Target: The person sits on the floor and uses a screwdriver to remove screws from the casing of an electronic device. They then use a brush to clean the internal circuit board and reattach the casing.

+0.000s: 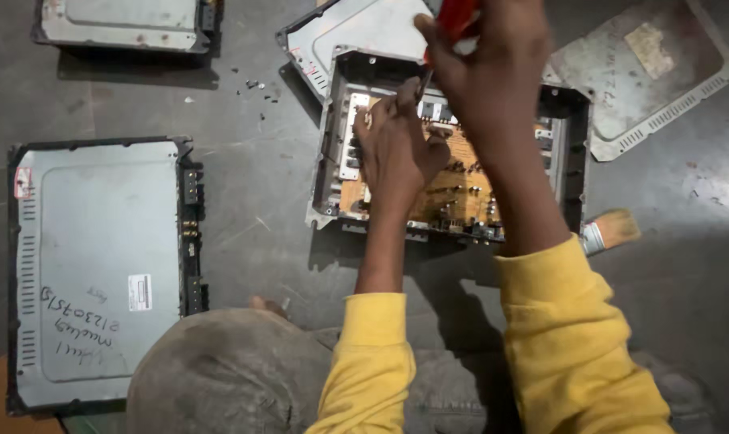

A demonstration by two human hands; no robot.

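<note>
Right hand point(493, 64) clamped on red screwdriver point(454, 20) above circuit board point(449, 189); left hand point(392, 149) flat, fingers apart, on board.

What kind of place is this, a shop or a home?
Probably an informal electronics repair spot on the floor. An opened unit shows its circuit board, closed metal units lie around, and the right hand holds a red-handled tool.

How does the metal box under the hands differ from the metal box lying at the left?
The open box has no cover, so its orange circuit board shows; the closed box still wears its grey lid. The left hand rests inside the open box and the right hand holds a red-handled tool above it; nothing touches the closed box. Both are flat metal cases on the floor.
</note>
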